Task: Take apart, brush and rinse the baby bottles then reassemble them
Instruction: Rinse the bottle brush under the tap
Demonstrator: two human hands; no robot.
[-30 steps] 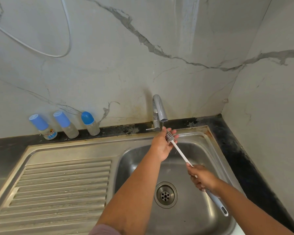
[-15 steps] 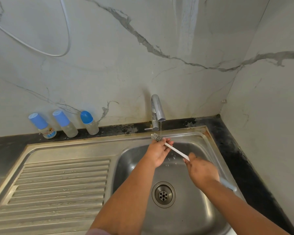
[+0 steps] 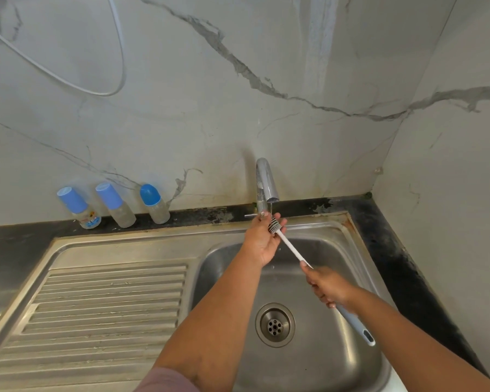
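Observation:
My right hand grips the handle of a long white bottle brush. Its bristle head lies in the palm of my left hand, right under the spout of the chrome tap, where a thin stream of water falls. My left fingers are loosely cupped round the bristles. Three baby bottles with blue caps stand against the wall on the dark counter at the left: one with a printed label, a clear one and a shorter one.
A steel sink basin with a round drain lies below my hands. The ribbed draining board spreads to the left. A dark counter strip runs along the right wall. A white hose loops on the marble wall.
My right hand has pulled back toward me and lower, tilting the brush steeply again. The brush head has shifted slightly right in my left palm, under the tap.

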